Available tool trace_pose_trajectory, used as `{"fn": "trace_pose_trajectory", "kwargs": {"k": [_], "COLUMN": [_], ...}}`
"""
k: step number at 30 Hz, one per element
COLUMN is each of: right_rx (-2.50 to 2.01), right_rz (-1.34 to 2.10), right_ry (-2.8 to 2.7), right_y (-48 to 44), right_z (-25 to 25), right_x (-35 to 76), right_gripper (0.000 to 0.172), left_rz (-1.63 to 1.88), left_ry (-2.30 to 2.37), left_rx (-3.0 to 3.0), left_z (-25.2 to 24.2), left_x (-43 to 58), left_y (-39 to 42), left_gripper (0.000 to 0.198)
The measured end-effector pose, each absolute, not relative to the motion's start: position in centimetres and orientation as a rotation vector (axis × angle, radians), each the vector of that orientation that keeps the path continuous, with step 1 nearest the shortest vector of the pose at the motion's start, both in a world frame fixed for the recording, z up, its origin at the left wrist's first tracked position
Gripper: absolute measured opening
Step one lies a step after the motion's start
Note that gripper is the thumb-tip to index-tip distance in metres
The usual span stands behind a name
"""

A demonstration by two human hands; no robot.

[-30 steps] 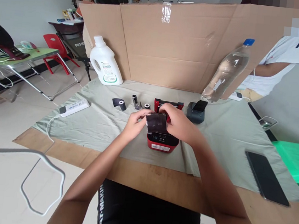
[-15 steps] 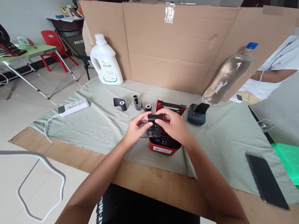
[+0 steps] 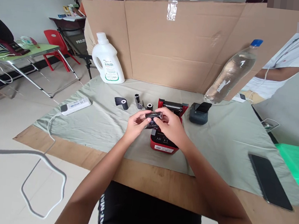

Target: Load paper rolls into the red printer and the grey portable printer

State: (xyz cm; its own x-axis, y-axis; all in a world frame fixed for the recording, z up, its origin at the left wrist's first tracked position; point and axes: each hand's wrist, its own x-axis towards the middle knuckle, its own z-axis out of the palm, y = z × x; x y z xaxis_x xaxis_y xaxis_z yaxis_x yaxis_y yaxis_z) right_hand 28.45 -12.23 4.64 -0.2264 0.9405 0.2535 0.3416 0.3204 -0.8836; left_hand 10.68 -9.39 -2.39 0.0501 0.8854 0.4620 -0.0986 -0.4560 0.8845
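Observation:
Between my two hands is a small black ribbon roll (image 3: 153, 115), held crosswise by its ends with a short piece of dark film hanging below it. My left hand (image 3: 137, 123) grips the left end with thumb and fingers, and my right hand (image 3: 171, 125) grips the right end. Right behind and below them stands a red and black label printer (image 3: 163, 148) with its lid raised, partly hidden by my right hand. Just beyond my left hand are a small black roll (image 3: 150, 106), a shiny dark ribbon roll (image 3: 137, 99) and another roll with a loose tail (image 3: 124, 104).
A dark device (image 3: 199, 113) sits right of the printer. A white jug (image 3: 108, 63) and a water bottle (image 3: 232, 72) stand before a cardboard screen (image 3: 172, 46). A power strip (image 3: 75, 105) lies left, a phone (image 3: 270, 181) right. A person in white (image 3: 285, 65) is behind the screen.
The ribbon roll has turned in my hands, so its right end now faces me more, and the hanging film looks shorter. The view has shifted slightly.

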Motion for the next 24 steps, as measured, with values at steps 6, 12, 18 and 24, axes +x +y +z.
{"fn": "trace_pose_trajectory", "kwargs": {"k": [6,12,18,24], "right_rx": [-1.126,-1.034,-1.158,-1.182], "right_rz": [0.952,0.864,0.923,0.889], "right_ry": [-1.615,-1.698,-1.679,-1.671], "right_y": [-11.9,-12.3,-12.3,-11.8], "right_z": [4.1,4.3,4.0,4.2], "right_x": [28.2,28.5,28.3,29.0], "right_gripper": [0.031,0.034,0.030,0.034], "left_rz": [1.575,1.455,1.549,1.476], "left_ry": [0.679,0.698,0.773,0.738], "left_rx": [1.597,1.562,1.624,2.164], "left_z": [-2.6,-2.6,-3.2,-2.4], "left_x": [10.8,10.5,10.8,9.6], "left_y": [-9.4,-9.1,-9.2,-9.5], "left_gripper": [0.035,0.037,0.040,0.036]}}
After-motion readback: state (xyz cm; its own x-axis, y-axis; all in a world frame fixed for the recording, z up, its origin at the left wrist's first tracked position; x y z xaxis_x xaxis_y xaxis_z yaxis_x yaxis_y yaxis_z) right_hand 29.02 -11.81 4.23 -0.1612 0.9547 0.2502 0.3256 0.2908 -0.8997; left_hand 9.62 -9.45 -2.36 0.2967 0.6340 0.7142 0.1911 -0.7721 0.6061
